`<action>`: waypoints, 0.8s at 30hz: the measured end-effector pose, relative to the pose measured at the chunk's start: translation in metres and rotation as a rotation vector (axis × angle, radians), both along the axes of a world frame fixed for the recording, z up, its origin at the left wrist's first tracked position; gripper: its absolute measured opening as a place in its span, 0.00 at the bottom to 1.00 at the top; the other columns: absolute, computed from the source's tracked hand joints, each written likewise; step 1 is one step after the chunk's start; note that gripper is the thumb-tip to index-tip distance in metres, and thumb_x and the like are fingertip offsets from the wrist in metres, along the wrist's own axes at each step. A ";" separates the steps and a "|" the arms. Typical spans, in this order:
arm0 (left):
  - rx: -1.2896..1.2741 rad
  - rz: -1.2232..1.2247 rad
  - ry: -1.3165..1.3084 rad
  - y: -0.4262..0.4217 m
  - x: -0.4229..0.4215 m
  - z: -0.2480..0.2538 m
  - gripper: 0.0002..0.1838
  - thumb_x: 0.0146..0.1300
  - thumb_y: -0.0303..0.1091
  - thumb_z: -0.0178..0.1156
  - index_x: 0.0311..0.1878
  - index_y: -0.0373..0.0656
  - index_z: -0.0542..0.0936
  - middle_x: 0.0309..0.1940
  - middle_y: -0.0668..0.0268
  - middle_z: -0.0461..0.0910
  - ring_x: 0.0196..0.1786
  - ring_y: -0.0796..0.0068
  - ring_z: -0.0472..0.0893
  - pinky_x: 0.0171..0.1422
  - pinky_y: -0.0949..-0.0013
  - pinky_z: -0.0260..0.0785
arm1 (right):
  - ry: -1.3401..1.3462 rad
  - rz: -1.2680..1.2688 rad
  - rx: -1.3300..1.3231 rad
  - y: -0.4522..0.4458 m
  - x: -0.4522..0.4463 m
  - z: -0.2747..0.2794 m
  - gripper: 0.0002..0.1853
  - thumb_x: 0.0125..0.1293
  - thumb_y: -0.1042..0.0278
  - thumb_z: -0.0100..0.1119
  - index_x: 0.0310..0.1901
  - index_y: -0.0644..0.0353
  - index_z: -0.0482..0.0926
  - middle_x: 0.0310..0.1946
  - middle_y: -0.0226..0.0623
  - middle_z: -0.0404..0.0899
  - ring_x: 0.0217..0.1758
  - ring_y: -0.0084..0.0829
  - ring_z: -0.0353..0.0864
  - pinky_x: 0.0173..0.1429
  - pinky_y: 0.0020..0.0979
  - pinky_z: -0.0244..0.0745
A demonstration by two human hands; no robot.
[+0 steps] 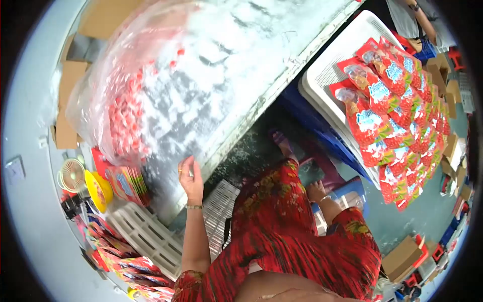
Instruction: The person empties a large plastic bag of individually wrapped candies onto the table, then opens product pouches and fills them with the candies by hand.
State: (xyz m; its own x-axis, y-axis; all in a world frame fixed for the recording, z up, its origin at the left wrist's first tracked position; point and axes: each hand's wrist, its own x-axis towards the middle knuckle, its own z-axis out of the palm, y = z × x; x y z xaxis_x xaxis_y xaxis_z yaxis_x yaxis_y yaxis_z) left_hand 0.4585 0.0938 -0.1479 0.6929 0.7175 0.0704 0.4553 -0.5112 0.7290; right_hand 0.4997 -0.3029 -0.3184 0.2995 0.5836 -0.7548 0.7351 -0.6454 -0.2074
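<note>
My left hand point(190, 176) is raised at the near edge of the powder-dusted table point(221, 65), fingers bent together; what it holds, if anything, cannot be made out. To its left, red pieces point(126, 121) spill from a large clear plastic bag point(88, 108). A stack of red packets point(127, 183) stands on the table's left corner. My right hand point(317, 191) is low beside my right leg, near a blue and clear container point(352, 196), its fingers spread and nothing visible in it.
Filled red packets point(397, 116) are heaped on a white tray point(327, 60) at the right. A yellow bowl point(99, 191), a small fan point(72, 175) and a white crate point(146, 231) stand at the left. Another person's arm point(425, 22) shows at the top right.
</note>
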 end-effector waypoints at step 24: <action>0.271 -0.130 0.119 0.014 0.041 -0.021 0.07 0.43 0.29 0.57 0.28 0.43 0.71 0.28 0.59 0.69 0.34 0.59 0.68 0.39 0.63 0.60 | -0.219 -0.206 0.139 0.049 -0.013 -0.249 0.10 0.48 0.60 0.50 0.30 0.54 0.76 0.29 0.41 0.75 0.36 0.32 0.74 0.37 0.36 0.65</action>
